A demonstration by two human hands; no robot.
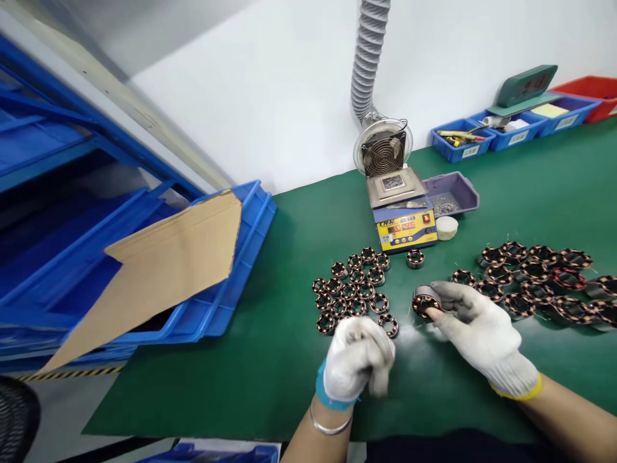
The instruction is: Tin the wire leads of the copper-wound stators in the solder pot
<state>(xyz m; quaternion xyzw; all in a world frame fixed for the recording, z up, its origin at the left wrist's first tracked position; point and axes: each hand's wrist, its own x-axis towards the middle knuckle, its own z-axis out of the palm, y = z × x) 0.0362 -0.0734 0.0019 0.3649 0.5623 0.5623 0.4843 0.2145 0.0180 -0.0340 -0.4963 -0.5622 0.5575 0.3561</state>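
My right hand (pixel 482 334), in a white glove with a yellow cuff, grips a ring-shaped motor stator (pixel 426 301) with copper windings just above the table. Its thumb is at the near rim. My left hand (pixel 359 357), gloved in white with a blue cuff, is curled closed to the left of it. The left fingertips are slightly blurred and turned down, so anything in them is hidden. Just beyond the left hand stands a group of similar stators (pixel 357 276). A larger group of stators (pixel 535 283) lies beyond and right of my right hand. One single stator (pixel 415 258) stands apart, near the solder pot.
A solder pot (pixel 406 225) with a lit display stands at the back under a grey extraction hose (pixel 369 58). Beside it are a purple tray (pixel 470 193) and a round white block (pixel 447 227). Blue bins (pixel 463 151) line the wall. Cardboard (pixel 178 257) leans over blue crates (pixel 241 257) at left.
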